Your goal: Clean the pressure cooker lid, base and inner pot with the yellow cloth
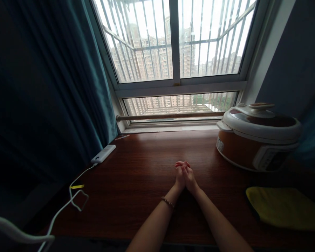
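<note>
My left hand (179, 177) and my right hand (190, 178) are clasped together, fingers folded over each other, just above or resting on the dark reddish-brown wooden table (136, 196); I cannot tell which. Both hands are closed, and no object shows in them. The palms are hidden where the hands meet. A beaded bracelet (168, 202) circles my left wrist.
An orange-and-white electric cooker (257, 140) with a lid stands at the back right. A folded yellow-green cloth (286, 206) lies at the right. On the left are a white power strip (103, 154), its cord (60, 210) and a blue curtain (94, 87). A window (175, 84) is behind.
</note>
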`<state>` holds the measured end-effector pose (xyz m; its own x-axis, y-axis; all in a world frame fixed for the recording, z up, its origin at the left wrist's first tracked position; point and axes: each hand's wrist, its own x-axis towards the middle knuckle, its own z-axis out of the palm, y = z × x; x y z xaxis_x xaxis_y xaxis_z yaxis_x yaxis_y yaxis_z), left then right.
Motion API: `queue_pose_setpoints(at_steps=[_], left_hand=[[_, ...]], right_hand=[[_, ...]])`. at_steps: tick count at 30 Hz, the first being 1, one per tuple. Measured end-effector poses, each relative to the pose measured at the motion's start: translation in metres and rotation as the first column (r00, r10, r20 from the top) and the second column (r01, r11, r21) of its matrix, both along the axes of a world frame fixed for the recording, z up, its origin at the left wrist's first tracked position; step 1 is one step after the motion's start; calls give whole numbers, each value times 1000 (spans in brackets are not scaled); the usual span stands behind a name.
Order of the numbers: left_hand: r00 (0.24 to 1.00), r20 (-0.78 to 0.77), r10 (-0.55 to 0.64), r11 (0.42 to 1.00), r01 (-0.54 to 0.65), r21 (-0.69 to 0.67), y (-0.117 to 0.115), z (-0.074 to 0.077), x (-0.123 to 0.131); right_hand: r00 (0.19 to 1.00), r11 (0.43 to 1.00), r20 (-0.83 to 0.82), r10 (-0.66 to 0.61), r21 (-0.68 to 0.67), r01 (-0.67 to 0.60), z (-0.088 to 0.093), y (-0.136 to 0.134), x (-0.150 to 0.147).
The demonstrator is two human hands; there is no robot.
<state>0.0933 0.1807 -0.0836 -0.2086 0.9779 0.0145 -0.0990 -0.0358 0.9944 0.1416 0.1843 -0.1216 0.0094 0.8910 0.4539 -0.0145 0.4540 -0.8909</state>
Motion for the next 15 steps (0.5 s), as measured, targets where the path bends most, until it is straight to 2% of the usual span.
queue_pose_setpoints(at_steps=[8, 15], left_hand=[[999, 12, -40, 999, 40, 4, 3, -5, -2], [999, 27, 26, 998, -27, 50, 4, -9, -3]], right_hand=[[1000, 1000, 21, -5, 3, 5, 2, -1, 0], [1000, 1000, 29, -9, 3, 9, 1, 0, 0]])
